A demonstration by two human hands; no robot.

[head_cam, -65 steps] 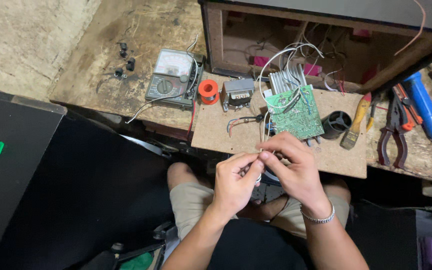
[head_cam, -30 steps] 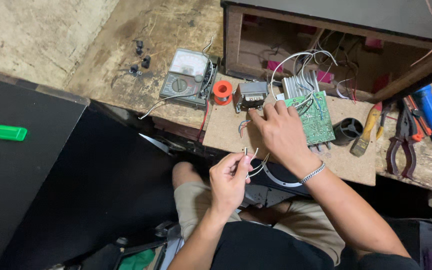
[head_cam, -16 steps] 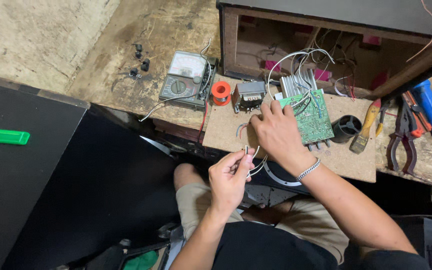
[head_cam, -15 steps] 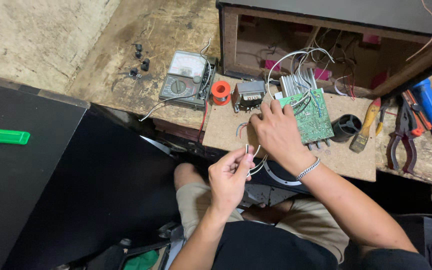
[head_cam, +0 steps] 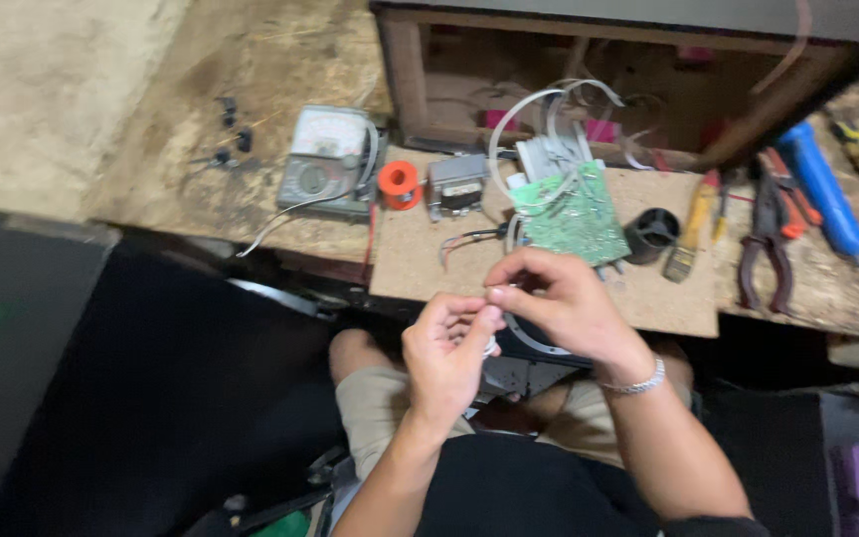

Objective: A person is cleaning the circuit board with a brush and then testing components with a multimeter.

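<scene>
Head view, right hand (head_cam: 561, 303): having left the green circuit board (head_cam: 573, 217), it is now meeting the left hand (head_cam: 446, 356) above the lap.
Fingers: both hands are pinching a small pale wire piece (head_cam: 491, 294) between them.
Meaning: work is probably resuming on the wire, off the board.

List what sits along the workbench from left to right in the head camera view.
Analog meter → orange spool → small transformer → green circuit board → black ring → yellow-handled brush → pliers → blue tool.

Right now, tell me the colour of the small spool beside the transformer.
Orange spool, clearest in the head view.
</scene>
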